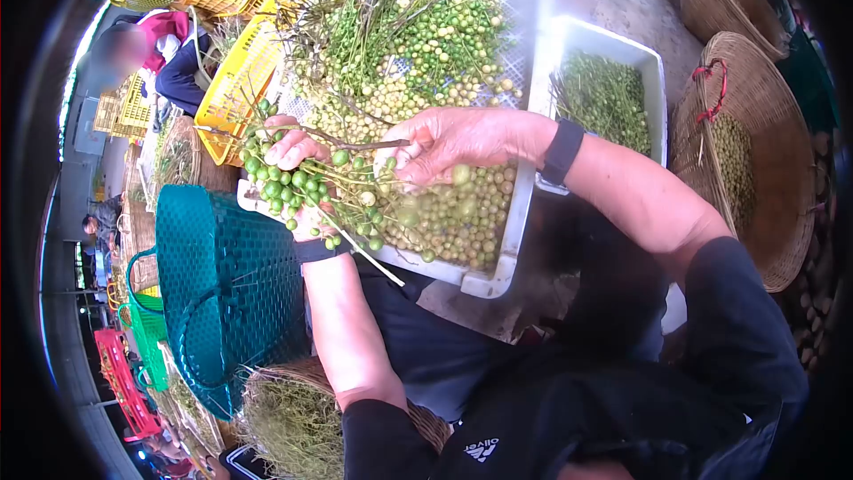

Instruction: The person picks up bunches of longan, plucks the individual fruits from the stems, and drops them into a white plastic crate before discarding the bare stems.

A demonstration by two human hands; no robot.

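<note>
My left hand (298,151) is closed round a bunch of small round green fruit (289,185) on thin stalks. A brown twig (355,143) of the bunch runs across to my right hand (444,147), whose fingers are pinched together at its end among the stalks. Something whitish shows at the right fingertips; what it is I cannot make out. Both hands are above a white crate (489,284) holding many loose yellow-green fruit (466,213). Behind them, more fruit bunches (400,36) with twigs lie on a white lattice surface (524,36).
A white tub (659,89) of green stalks stands right, beside a wicker basket (782,151) with fruit. At left are a teal woven basket (231,276), a yellow crate (235,80) and a person in dark trousers (182,76). Dry stalks (289,427) fill a basket below.
</note>
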